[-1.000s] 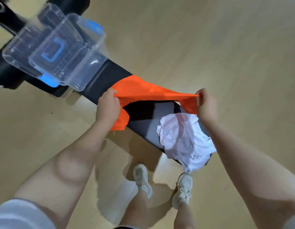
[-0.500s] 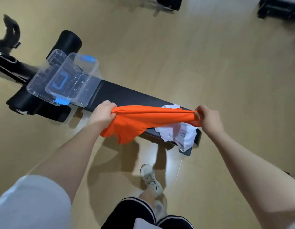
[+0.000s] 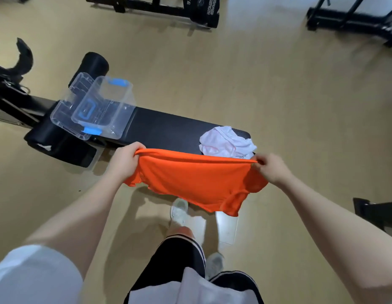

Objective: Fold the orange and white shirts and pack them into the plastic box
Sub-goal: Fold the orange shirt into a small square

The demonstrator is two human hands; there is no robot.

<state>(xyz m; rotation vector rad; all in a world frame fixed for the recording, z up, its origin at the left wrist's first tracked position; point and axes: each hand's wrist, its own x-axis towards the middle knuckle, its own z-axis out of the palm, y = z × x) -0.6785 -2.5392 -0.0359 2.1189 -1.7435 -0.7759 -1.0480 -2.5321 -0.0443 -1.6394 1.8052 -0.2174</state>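
I hold the orange shirt [image 3: 197, 181] stretched out in the air in front of the black bench [image 3: 166, 128]. My left hand [image 3: 124, 162] grips its left end and my right hand [image 3: 273, 170] pinches its right end. The cloth hangs down between them over the floor. The white shirt [image 3: 226, 142] lies crumpled on the bench's right end, just beyond the orange one. The clear plastic box [image 3: 111, 110] with blue latches stands at the bench's left end, with its clear lid [image 3: 69, 106] leaning beside it.
The bench's round black pads [image 3: 95, 64] stick out at the left end. Black gym equipment frames [image 3: 159, 7] stand on the wooden floor at the back, another at the far right [image 3: 375, 211]. My legs and white shoes [image 3: 179, 210] are below the shirt.
I have stepped back and lifted the orange shirt off the bench, pulling it wider and flatter between my hands. The white shirt stays crumpled on the bench.
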